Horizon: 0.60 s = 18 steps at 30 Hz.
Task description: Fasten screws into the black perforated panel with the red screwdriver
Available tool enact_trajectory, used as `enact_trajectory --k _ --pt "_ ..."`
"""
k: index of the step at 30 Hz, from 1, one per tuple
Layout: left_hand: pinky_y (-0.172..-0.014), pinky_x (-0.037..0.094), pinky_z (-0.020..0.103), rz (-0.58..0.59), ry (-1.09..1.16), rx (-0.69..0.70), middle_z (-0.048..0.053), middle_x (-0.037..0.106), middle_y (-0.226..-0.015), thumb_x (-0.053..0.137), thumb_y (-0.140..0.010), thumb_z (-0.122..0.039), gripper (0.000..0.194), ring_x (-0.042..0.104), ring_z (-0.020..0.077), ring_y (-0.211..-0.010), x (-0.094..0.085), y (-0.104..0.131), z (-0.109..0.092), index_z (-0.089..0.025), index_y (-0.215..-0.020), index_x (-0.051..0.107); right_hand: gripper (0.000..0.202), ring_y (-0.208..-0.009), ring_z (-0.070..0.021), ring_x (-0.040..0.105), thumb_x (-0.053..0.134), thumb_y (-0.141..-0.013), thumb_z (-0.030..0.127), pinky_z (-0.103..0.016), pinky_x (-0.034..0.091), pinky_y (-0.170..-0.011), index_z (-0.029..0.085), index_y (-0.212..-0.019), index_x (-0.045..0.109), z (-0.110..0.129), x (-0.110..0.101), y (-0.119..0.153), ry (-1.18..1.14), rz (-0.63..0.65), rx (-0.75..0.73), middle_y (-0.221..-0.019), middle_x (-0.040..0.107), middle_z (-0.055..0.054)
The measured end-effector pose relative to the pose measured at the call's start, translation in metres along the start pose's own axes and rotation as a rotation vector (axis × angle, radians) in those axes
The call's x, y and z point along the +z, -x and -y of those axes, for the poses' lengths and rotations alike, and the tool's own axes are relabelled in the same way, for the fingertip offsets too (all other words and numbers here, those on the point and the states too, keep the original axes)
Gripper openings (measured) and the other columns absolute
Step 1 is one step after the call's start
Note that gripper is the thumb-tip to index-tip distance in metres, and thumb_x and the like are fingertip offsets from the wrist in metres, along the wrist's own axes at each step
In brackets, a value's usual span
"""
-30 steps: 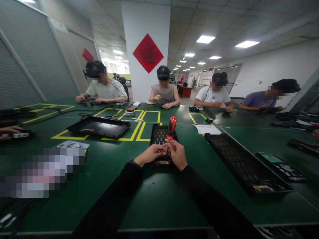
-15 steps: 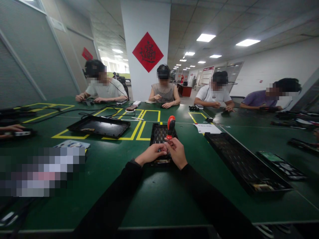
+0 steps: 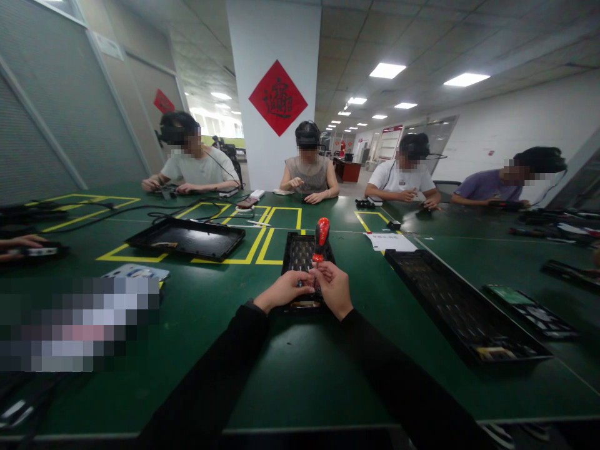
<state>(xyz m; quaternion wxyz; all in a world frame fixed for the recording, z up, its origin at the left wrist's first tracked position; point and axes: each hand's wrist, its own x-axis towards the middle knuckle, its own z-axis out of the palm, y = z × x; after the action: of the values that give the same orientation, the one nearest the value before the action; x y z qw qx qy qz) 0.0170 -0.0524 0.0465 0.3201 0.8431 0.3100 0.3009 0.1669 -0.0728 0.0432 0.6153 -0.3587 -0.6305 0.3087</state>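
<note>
A screwdriver [image 3: 321, 237] with a red and black handle stands nearly upright, handle up, in front of me. The fingers of my right hand [image 3: 332, 287] are closed round it just below the handle. Close beside it, my left hand [image 3: 287, 289] is pinched, thumb and fingers almost touching the right fingertips; whatever sits between them is too small to make out. Both hands are over a black tray-like casing [image 3: 297, 245] with rows of small light marks inside. The screwdriver's lower end is hidden by my fingers.
A longer black casing [image 3: 440, 294] lies to the right, beside a green circuit board part [image 3: 513, 295] and a white paper sheet [image 3: 391, 242]. At left lies another black tray [image 3: 187, 236], with cables behind. Several people sit across the green table [image 3: 300, 375].
The screwdriver handle shows more red towards me, as if turned slightly. My right hand has shifted a little; my left hand stays almost in place.
</note>
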Motion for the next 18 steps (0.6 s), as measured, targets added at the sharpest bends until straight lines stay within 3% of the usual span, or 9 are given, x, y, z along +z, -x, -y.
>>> enact_trajectory --k 7,14,18 --pt "-0.078 0.041 0.024 0.077 0.055 0.003 0.003 0.064 -0.081 0.052 -0.078 -0.026 0.019 0.056 0.0140 -0.078 -0.003 0.001 -0.004 -0.011 -0.081 0.062 0.021 -0.080 -0.0182 0.065 0.052 -0.080 0.027 -0.030 0.052 -0.075 0.014 -0.095 0.060 0.002 0.000 0.001 -0.019 0.041 -0.002 -0.085 0.068 -0.008" --pt "-0.066 0.041 0.023 -0.024 -0.035 -0.058 0.000 0.061 -0.071 0.057 -0.073 -0.034 0.022 0.053 0.0125 -0.067 0.003 0.000 0.006 -0.012 -0.073 0.059 0.022 -0.064 -0.0140 0.062 0.054 -0.078 0.030 -0.024 0.050 -0.058 0.016 -0.092 0.062 0.004 -0.001 0.001 0.159 0.010 -0.030 -0.082 0.067 -0.004" --pt "-0.064 0.040 0.023 -0.047 -0.062 -0.073 0.000 0.059 -0.070 0.058 -0.072 -0.037 0.024 0.053 0.0123 -0.066 0.004 0.000 0.009 -0.013 -0.072 0.058 0.020 -0.069 -0.0138 0.059 0.053 -0.079 0.028 -0.025 0.048 -0.065 0.017 -0.092 0.064 0.007 -0.002 0.000 0.231 -0.001 -0.099 -0.085 0.065 -0.004"
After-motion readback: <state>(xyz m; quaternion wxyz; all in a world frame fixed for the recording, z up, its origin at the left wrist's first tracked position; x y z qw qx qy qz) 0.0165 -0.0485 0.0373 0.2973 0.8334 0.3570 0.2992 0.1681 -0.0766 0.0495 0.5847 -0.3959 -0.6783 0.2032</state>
